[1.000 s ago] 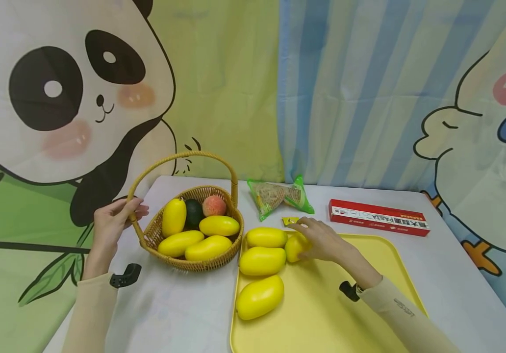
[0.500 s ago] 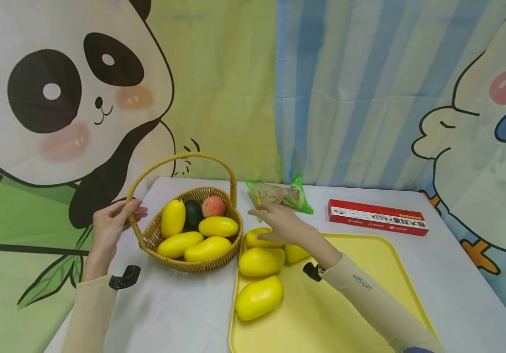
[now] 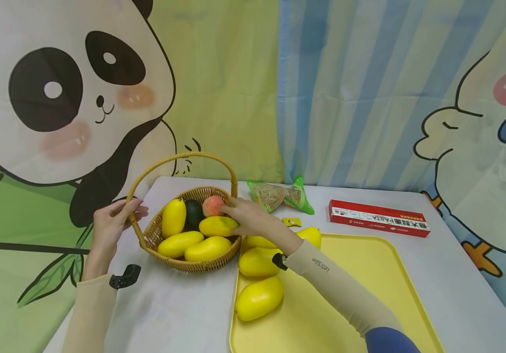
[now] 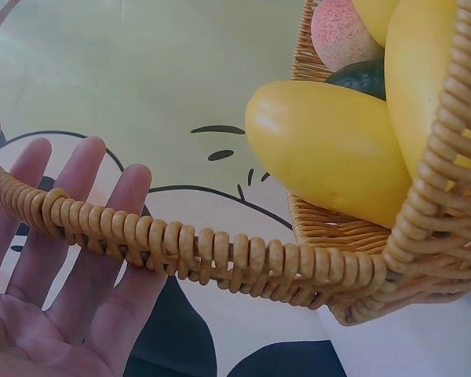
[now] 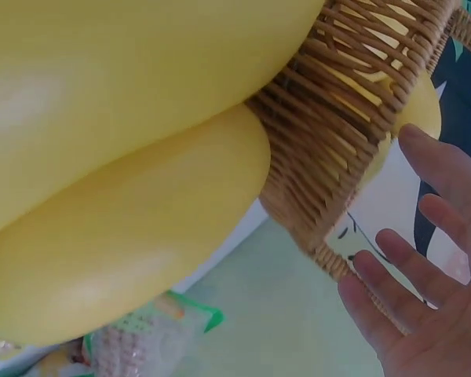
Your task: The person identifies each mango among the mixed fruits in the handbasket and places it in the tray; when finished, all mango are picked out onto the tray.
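Observation:
A wicker basket (image 3: pixel 191 265) stands at left centre, with several yellow mangoes (image 3: pixel 208 248), a dark green avocado (image 3: pixel 194 214) and a pink peach (image 3: pixel 212 206) in it. My left hand (image 3: pixel 111 223) holds the left side of its arched handle (image 3: pixel 182 155). In the left wrist view the handle crosses the fingers (image 4: pixel 78 259), with the thumb at the left edge. My right hand (image 3: pixel 250 219) reaches over the basket's right rim, near the peach. Its fingers (image 5: pixel 396 267) are spread and grip nothing; whether they touch the basket I cannot tell.
A yellow tray (image 3: pixel 345 294) lies to the right, with several mangoes (image 3: pixel 259 298) along its left side, partly hidden by my right arm. Behind it are a green-edged clear bag (image 3: pixel 279 195), a small yellow packet (image 3: pixel 291 221) and a red pasta box (image 3: pixel 378 218). Printed curtains hang behind.
My right hand has left the mango at the tray's back and moved left, over the other mangoes, to the basket's right side. The left hand and basket have stayed in place.

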`<state>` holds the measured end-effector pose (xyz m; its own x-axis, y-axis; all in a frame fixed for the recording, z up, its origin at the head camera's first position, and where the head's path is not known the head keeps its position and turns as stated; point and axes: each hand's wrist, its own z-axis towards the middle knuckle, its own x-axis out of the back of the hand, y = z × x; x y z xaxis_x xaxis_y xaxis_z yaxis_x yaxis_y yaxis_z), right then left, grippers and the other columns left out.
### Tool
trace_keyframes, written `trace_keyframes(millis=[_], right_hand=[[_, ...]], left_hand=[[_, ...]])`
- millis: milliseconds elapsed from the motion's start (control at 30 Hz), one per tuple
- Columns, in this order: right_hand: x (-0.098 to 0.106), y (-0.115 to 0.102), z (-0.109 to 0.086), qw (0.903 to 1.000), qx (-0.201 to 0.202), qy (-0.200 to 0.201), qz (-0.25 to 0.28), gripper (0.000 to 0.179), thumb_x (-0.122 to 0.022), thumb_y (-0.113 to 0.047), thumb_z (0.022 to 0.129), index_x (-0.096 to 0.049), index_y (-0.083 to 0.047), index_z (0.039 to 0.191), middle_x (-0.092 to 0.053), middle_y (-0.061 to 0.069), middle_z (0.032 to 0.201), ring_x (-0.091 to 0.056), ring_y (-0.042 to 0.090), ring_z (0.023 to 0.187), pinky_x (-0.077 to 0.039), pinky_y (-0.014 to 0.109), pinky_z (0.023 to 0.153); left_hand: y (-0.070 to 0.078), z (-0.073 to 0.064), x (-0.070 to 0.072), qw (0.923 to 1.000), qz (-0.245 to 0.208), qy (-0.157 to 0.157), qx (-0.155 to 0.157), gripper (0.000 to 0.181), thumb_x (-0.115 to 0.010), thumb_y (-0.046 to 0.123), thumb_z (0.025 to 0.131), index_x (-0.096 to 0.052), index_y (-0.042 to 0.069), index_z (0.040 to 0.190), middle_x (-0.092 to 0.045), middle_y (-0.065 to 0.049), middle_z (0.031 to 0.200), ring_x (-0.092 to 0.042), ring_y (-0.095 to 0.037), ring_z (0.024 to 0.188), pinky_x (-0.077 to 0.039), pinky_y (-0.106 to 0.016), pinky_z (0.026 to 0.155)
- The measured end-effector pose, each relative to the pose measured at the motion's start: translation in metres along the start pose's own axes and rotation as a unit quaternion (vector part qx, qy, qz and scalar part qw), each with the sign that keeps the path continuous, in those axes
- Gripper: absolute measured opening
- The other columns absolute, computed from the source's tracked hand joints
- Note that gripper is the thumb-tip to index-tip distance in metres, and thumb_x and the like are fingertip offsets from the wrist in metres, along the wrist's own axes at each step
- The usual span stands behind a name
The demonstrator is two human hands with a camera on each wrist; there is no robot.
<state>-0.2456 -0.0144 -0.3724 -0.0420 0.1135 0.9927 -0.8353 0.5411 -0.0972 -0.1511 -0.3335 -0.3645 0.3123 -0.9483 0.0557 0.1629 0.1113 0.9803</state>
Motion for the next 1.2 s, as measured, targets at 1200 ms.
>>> trace_keyframes(millis=[1200], right_hand=[[-0.037, -0.021, 0.045, 0.993, -0.018, -0.075, -0.09, 0.068, -0.072, -0.006, 0.083, -0.045, -0.025, 0.143, -0.045, 0.012, 0.133, -0.053, 0.02, 0.105, -0.052, 0.026, 0.064]], left_hand=[[0.001, -0.001, 0.001, 0.9999, 0.006, -0.001, -0.011, 0.012, -0.066, 0.023, 0.092, -0.074, 0.015, 0.095, -0.074, 0.006, 0.077, -0.07, -0.007, 0.071, -0.055, -0.016, 0.068]])
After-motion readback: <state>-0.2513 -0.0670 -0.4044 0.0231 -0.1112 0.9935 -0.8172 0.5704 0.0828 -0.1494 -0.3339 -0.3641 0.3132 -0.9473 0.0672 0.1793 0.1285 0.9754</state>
